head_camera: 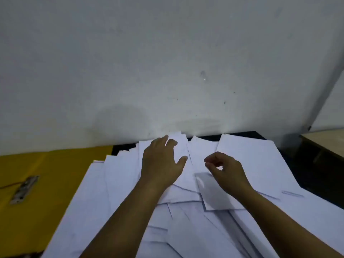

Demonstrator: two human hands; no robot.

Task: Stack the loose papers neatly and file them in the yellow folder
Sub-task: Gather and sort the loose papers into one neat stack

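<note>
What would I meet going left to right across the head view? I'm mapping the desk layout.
Yellow folder with its metal clip → left hand → right hand → neater paper stack → wooden table edge.

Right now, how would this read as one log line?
papers: scattered | left hand: flat on them | right hand: curled above | yellow folder: open, left

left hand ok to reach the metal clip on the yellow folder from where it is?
Probably yes. The left hand rests on the loose papers; the metal clip lies uncovered on the yellow folder, on that hand's side, nothing between.
</note>
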